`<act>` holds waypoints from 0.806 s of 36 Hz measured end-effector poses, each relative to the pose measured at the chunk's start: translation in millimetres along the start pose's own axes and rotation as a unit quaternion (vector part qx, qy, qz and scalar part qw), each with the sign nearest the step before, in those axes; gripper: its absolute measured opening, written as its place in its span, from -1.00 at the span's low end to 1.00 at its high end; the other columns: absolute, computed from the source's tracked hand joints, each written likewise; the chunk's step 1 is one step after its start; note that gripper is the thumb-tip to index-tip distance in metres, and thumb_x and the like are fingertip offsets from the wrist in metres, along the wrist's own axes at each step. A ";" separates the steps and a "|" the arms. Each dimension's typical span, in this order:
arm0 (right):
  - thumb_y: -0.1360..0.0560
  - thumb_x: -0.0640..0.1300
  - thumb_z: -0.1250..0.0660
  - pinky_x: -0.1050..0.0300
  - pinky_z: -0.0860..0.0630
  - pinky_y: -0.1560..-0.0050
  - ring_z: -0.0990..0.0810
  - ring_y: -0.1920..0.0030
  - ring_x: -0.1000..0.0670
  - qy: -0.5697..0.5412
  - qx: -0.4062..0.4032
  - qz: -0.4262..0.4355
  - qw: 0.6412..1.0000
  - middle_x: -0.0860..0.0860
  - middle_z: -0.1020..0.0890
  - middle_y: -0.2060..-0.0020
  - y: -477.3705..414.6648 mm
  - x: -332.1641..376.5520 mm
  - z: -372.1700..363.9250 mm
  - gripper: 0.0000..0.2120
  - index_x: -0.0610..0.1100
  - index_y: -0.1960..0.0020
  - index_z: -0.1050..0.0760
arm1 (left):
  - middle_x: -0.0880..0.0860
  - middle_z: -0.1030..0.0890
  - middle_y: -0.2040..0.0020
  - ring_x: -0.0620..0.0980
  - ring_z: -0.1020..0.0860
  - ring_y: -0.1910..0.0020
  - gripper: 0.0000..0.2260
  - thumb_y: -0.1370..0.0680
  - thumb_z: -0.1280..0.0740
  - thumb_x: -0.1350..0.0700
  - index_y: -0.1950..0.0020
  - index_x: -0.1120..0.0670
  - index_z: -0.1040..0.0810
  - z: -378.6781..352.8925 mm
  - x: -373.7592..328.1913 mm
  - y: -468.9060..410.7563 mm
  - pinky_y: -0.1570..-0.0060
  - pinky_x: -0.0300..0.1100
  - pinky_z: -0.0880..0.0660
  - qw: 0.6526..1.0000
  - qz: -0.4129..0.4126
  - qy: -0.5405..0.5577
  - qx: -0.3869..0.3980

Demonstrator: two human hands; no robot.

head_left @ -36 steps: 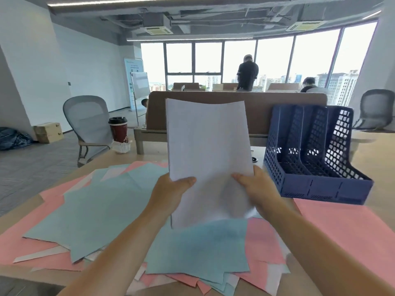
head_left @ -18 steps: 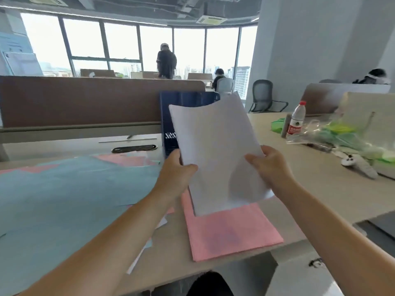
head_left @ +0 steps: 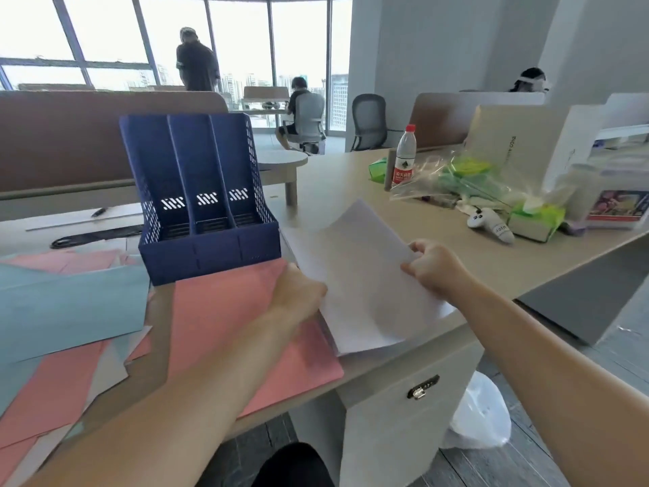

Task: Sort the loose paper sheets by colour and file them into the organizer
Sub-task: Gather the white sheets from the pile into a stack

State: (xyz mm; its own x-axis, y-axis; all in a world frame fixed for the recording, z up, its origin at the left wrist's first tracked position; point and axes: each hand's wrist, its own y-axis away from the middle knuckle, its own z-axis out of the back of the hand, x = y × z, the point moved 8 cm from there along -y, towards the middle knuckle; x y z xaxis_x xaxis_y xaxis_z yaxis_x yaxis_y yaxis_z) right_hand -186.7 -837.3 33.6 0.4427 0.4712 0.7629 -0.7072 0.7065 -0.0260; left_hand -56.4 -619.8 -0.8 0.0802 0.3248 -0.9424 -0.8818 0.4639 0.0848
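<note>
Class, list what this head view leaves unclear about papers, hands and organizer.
Head view:
Count of white sheets: edges blurred.
Fingertips of left hand: under the white sheets.
Extent of blue sheets: cut by left frame edge.
Slot floors of organizer: partly behind its front wall.

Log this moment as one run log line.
left hand: grips white sheets | right hand: pinches white sheets | blue file organizer: no paper visible | pink sheets: on desk

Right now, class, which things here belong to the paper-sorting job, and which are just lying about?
Job: white sheets, pink sheets, blue sheets, navy organizer.
Lying about: water bottle, tissue box, white controller, plastic bag.
</note>
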 end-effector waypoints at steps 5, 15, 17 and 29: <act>-0.47 -0.27 -0.35 0.02 -0.59 0.01 -0.66 0.09 -0.12 0.012 0.030 -0.026 0.999 -0.06 -0.68 0.13 -15.4 -23.9 -5.2 -0.84 -0.07 0.00 -0.57 | 0.08 -0.60 -0.02 0.02 -0.54 0.09 -0.70 -0.45 -0.33 0.27 -0.18 0.16 -0.44 -6.8 -1.7 -0.1 0.24 -0.19 -0.43 0.998 -0.005 -0.058 -0.020; -0.48 -0.26 -0.41 -0.03 -0.62 -0.05 -0.67 0.03 -0.16 0.045 0.059 -0.051 0.996 -0.14 -0.68 0.04 -33.7 -49.7 -12.9 -0.81 -0.15 -0.08 -0.58 | 0.14 -0.46 -0.33 0.04 -0.51 -0.05 -0.48 -0.51 -0.33 0.15 -0.47 0.15 -0.32 -15.1 0.1 -6.8 0.06 -0.21 -0.36 0.993 -0.007 -0.118 -0.022; -0.48 -0.23 -0.42 0.00 -0.60 -0.04 -0.66 0.00 -0.17 0.057 0.055 -0.055 0.995 -0.16 -0.67 0.02 -34.8 -51.7 -13.2 -0.79 -0.18 -0.11 -0.57 | 0.15 -0.45 -0.33 0.05 -0.52 -0.07 -0.50 -0.51 -0.33 0.13 -0.44 0.13 -0.35 -16.0 -3.2 -6.0 0.06 -0.20 -0.37 0.991 -0.017 -0.127 -0.023; -0.55 -0.06 -0.25 0.08 -0.40 0.12 -0.54 0.00 -0.18 0.222 -0.018 -0.026 0.975 -0.10 -0.57 0.03 -8.9 -21.5 -6.2 -0.77 -0.18 -0.12 -0.45 | 0.04 -0.56 -0.17 0.01 -0.53 -0.03 -0.64 -0.52 -0.35 0.10 -0.30 0.13 -0.48 -19.7 -22.9 13.1 0.11 -0.22 -0.38 0.994 -0.040 -0.102 0.003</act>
State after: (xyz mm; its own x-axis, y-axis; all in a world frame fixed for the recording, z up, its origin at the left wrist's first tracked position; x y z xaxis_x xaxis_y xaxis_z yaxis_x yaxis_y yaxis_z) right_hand -186.5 -850.5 13.4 0.6775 0.6111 0.4093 -0.6619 0.7493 -0.0232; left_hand -78.9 -637.4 15.5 0.2432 0.4460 -0.8613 -0.8656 0.5005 0.0147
